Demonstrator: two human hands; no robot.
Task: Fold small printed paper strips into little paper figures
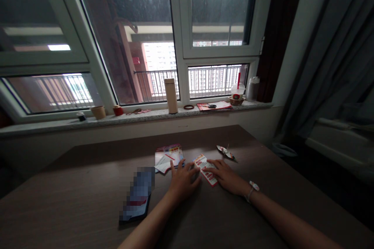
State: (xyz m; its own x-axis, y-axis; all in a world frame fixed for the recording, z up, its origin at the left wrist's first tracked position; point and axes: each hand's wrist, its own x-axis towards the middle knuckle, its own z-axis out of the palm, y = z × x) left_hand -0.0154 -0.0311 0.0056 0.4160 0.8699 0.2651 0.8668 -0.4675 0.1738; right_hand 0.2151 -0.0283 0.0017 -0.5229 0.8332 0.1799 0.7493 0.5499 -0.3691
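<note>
A narrow strip of printed paper point(210, 179), white with red and yellow marks, lies flat on the brown table between my hands. My left hand point(183, 182) rests with fingers spread; its right side is by the strip's left edge, and its other fingertips reach toward some colourful leaflets point(159, 153). On top of those leaflets sits a folded white paper point(164, 164). From the right, my right hand point(227, 176) lays its stretched fingers on the strip. Beyond it is a folded, pointed paper piece point(226, 152). Neither hand grips anything that I can see.
A phone point(138, 190) with a blurred-out screen lies left of my left forearm. Along the windowsill point(149, 116) stand a beige flask point(171, 96), a paper cup point(98, 112), a drink cup with a red straw point(237, 92), and scissors point(210, 106) on papers. A curtain hangs at right.
</note>
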